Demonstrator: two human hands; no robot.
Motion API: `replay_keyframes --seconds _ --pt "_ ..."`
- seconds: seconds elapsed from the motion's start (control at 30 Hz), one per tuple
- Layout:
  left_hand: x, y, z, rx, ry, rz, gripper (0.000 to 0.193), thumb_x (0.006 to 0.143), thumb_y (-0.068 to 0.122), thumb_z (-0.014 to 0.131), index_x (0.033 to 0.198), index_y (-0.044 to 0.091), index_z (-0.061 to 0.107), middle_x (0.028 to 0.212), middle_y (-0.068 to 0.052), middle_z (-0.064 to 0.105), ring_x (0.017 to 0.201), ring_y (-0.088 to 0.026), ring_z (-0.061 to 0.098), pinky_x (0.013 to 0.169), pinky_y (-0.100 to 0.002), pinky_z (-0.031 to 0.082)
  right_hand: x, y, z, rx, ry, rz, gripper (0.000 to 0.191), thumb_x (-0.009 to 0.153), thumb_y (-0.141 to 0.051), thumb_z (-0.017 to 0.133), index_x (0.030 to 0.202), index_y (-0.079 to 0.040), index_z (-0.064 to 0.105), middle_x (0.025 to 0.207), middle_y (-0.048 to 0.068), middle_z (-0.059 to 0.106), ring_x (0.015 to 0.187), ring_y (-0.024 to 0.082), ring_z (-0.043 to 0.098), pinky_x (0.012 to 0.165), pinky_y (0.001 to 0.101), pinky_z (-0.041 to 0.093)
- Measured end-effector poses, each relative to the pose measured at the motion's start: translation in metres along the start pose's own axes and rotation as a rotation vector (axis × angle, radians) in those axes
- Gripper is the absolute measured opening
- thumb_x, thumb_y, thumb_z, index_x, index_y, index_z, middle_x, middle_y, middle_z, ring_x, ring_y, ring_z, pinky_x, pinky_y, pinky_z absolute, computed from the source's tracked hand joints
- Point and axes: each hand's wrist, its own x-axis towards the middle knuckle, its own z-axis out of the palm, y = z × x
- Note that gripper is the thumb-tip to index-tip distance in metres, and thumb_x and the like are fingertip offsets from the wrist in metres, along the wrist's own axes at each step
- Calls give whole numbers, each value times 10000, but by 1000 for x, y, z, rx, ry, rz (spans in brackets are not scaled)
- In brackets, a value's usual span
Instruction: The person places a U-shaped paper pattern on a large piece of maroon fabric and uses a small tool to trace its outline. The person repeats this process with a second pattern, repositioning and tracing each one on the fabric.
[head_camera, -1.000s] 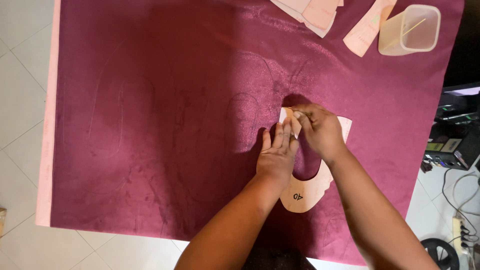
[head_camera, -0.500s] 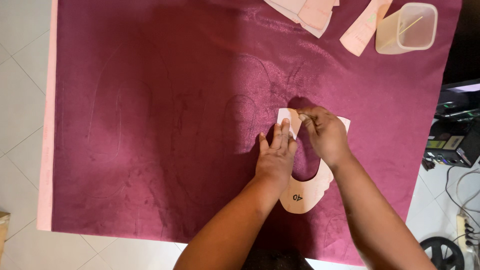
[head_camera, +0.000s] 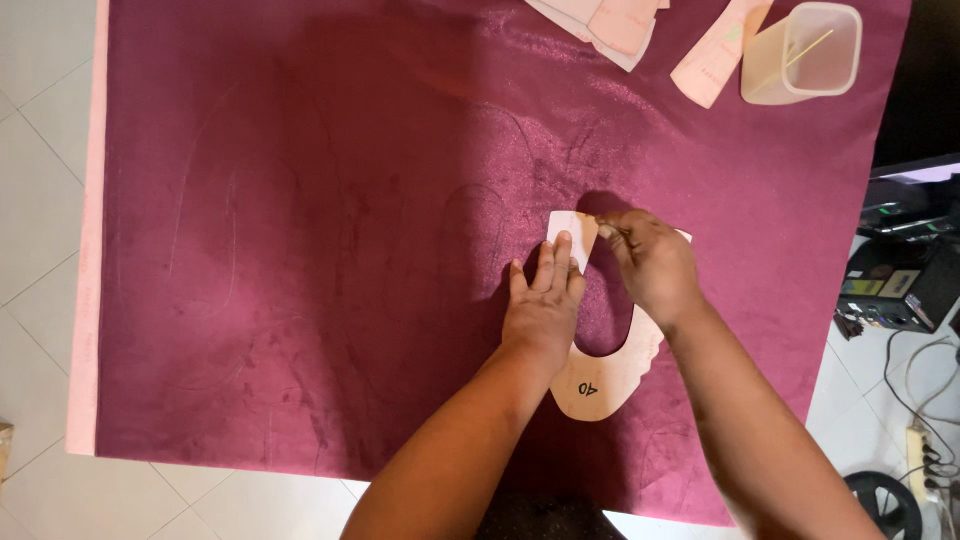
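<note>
Pattern template (head_camera: 600, 385), a flat U-shaped piece of pale tan card or thin board, lies on the maroon velvet cloth (head_camera: 300, 250) spread over the bench, a little right of centre and near the person's body.

Head view: the left hand (head_camera: 545, 310) rests flat on the template's left arm, fingers (head_camera: 562, 262) stretched out and pressing it down rather than gripping. The right hand (head_camera: 650, 265) is bunched at the top of that arm, fingertips pinched together as if around a thin marking tool, though whatever it holds is too small to make out. The template's rounded base pokes out below both wrists and carries a handwritten mark; its right arm is mostly hidden under the right hand.

Judging by its thin, crisp edges, the piece is probably light and fairly stiff, liable to slide on the napped cloth unless pinned flat by a palm. The broad base looks the safest place to lift it; the narrow arms could bend.

At the top edge lie more pale pattern pieces (head_camera: 615, 25) and a translucent plastic container (head_camera: 805, 52).
</note>
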Motion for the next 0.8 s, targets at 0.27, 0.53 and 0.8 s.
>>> replay_keyframes --seconds 0.27,0.53,0.8 --pt "-4 -4 -5 -40 -44 -6 997 780 18 717 1604 51 156 1704 -176 -136 1582 -336 -44 1234 -583 115 -2 11 2 -22 11 65 179 1026 -188 677 1035 -13 712 1020 173 751 833 293 738 745 395 601" --pt "-7 -9 -13 -86 -141 -18 1284 669 176 917 1634 98 73 1710 -110 -173 1588 -272 -85 1267 -517 84 -18 5 9 -11 -32 144 140 1010 -164 673 1040 -32 708 984 158 752 819 291 738 731 402 596" --pt "-6 -13 -11 -71 -90 -8 1389 591 296 985 1629 137 76 1713 -87 -176 1584 -258 -64 1260 -503 96 -58 -22 15 99 -106 61 119 949 -137 676 1032 -59 711 940 134 754 807 314 741 709 405 597"
